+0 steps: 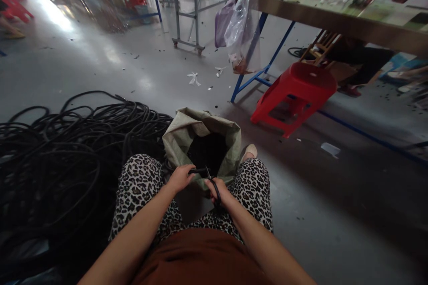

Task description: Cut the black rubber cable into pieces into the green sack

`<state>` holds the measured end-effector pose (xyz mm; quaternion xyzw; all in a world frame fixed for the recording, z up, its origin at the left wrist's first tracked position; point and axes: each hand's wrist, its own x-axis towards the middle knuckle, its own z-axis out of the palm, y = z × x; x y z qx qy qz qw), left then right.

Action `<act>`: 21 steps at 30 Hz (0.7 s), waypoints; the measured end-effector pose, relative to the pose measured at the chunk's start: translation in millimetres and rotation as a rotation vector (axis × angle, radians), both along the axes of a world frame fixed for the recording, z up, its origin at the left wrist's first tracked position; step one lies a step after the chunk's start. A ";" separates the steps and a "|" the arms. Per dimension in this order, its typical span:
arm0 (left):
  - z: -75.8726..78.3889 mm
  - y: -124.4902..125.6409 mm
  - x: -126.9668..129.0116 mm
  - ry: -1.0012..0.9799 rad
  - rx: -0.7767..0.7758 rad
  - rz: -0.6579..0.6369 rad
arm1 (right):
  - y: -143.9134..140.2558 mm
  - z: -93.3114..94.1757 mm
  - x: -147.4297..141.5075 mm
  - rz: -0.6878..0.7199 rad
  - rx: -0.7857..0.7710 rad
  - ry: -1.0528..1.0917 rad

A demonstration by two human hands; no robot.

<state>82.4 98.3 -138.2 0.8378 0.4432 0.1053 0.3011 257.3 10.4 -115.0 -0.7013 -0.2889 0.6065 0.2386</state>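
Between my knees stands a pale green woven sack (pixel 175 138), its mouth folded open, with a mass of dark material (pixel 207 150) inside that I cannot make out in detail. Over its near rim my left hand (pixel 181 177) grips a short end of black tubing or cord (pixel 199 170). My right hand (pixel 216 189) is closed round the black handles of a pair of scissors (pixel 216 192). Their blades point up and sit right by the end of the black piece; whether they touch it is too small to tell.
A large tangle of long black tubing (pixel 87 142) covers the floor at left. A red plastic stool (pixel 297 93) stands to the right, beside a blue-legged table (pixel 334 13) with plastic bags (pixel 239 26) hanging from it. A wheeled metal frame (pixel 187 15) and white scraps (pixel 193 79) are ahead.
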 end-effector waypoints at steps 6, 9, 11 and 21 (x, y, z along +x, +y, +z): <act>1.3 1.4 -2.0 0.016 0.009 -0.026 | -0.1 -1.8 1.2 0.000 -0.020 -0.018; 1.8 1.4 -1.4 0.031 -0.004 -0.035 | -0.3 -3.4 1.2 0.039 -0.035 -0.049; 1.3 1.6 -1.1 0.047 -0.014 -0.032 | -0.3 -3.8 1.3 0.056 -0.039 -0.066; 3.5 2.0 -0.4 0.126 0.008 -0.007 | 1.3 -8.8 3.8 -0.013 -0.052 -0.066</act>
